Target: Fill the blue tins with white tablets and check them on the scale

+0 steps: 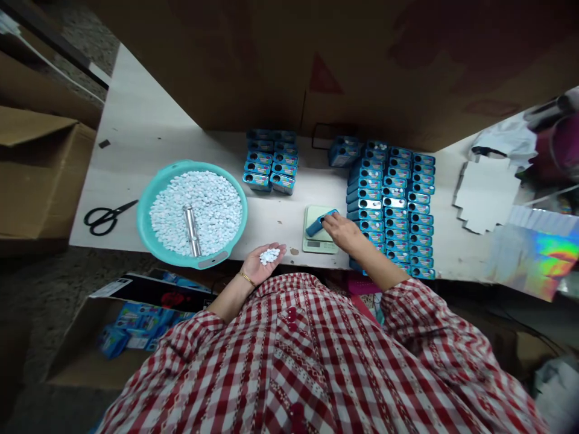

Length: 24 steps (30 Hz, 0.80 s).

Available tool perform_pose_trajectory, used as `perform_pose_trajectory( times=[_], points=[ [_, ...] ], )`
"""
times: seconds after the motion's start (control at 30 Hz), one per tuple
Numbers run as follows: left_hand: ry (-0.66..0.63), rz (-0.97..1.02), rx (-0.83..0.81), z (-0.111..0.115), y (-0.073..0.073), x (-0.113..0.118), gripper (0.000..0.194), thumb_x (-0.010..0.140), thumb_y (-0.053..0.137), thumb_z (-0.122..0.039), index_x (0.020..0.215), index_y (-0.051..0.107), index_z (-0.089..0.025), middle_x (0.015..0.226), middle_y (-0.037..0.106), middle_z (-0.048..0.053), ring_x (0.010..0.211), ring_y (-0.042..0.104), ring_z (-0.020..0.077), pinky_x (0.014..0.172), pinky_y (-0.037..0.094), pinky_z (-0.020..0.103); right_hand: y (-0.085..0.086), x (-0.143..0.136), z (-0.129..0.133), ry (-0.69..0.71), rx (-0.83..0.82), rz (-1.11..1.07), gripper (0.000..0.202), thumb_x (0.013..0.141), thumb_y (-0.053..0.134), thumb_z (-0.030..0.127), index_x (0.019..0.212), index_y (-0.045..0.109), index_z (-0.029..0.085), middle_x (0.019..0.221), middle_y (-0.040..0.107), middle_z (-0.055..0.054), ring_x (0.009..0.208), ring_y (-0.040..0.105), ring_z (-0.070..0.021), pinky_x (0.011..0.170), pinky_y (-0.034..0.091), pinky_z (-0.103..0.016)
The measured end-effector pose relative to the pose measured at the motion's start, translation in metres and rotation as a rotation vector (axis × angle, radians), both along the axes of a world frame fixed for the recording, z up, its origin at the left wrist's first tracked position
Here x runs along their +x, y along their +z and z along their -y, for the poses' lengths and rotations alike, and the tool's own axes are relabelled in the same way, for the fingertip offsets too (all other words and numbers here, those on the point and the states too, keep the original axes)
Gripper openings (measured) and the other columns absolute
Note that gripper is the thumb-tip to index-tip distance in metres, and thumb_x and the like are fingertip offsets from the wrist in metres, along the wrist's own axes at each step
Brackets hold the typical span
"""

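Note:
My left hand [261, 263] is palm up near the table's front edge, cupping a small heap of white pellets [269, 256]. To its left stands a turquoise basin [146, 205] full of the same white pellets, with a shiny metal tube [192, 231] lying on them. My right hand [342, 231] has its fingers closed on a small blue tin [315, 227], which is tilted over a pale green scale [313, 245]. Right beside that hand, several blue tins [371, 204] stand in rows, some with white pellets on top.
Two short rows of blue tins [283, 183] stand mid-table. Black scissors [108, 218] lie left of the basin. A big cardboard box [289, 66] spans the back. White cut card [487, 193] is at right. An open carton [85, 343] holds blue packs below the table.

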State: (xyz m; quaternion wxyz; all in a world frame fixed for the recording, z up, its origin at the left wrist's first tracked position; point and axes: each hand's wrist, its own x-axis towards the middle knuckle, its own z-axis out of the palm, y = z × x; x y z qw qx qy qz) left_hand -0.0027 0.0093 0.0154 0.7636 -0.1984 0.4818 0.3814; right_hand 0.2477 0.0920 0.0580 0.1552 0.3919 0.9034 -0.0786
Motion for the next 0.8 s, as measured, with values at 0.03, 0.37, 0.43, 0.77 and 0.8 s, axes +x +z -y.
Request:
perform_pose_trajectory(
  times=[0.03,0.37,0.43,0.77,0.8],
  points=[
    [-0.007,0.003,0.005,0.000,0.000,0.002,0.024,0.083,0.044,-0.011,0.080,0.066,-0.005,0.086,0.071,0.018,0.084,0.069,0.0217,0.070,0.057,0.027,-0.002,-0.005,0.005,-0.006,-0.007,-0.001,0.030,0.089,0.034,0.006,0.098,0.062,0.012,0.100,0.060,-0.013,0.089,0.049,-0.0225,0.069,0.041,-0.032],
    [-0.015,0.021,0.000,0.008,-0.004,0.007,0.024,0.084,0.044,-0.011,0.079,0.066,-0.005,0.087,0.071,0.018,0.085,0.069,0.0219,0.072,0.057,0.028,-0.025,0.000,0.028,-0.130,-0.018,-0.361,0.037,0.089,0.034,0.006,0.114,0.059,0.015,0.118,0.060,-0.011,0.105,0.055,-0.0206,0.088,0.048,-0.035],
    [-0.005,0.028,-0.002,0.009,-0.004,0.008,0.022,0.083,0.045,-0.011,0.080,0.066,-0.006,0.087,0.071,0.017,0.087,0.069,0.0221,0.073,0.057,0.028,-0.028,0.010,0.030,-0.207,0.011,-0.558,0.035,0.091,0.034,0.010,0.116,0.058,0.019,0.121,0.059,-0.008,0.109,0.055,-0.0171,0.092,0.048,-0.032],
    [0.028,0.013,-0.012,0.009,-0.003,0.005,0.023,0.083,0.045,-0.011,0.083,0.067,-0.005,0.087,0.071,0.017,0.089,0.068,0.0222,0.073,0.057,0.028,-0.027,0.020,0.029,-0.418,0.104,-0.592,0.030,0.091,0.040,0.023,0.112,0.061,0.019,0.116,0.062,-0.011,0.107,0.054,-0.0230,0.093,0.043,-0.042],
    [0.032,0.006,-0.011,0.008,-0.003,0.004,0.023,0.083,0.045,-0.011,0.085,0.067,-0.005,0.088,0.071,0.017,0.089,0.068,0.0222,0.074,0.056,0.029,-0.027,0.021,0.027,-0.421,0.094,-0.577,0.031,0.090,0.042,0.024,0.116,0.059,0.019,0.121,0.059,-0.011,0.111,0.051,-0.0242,0.095,0.042,-0.044]
  ],
)
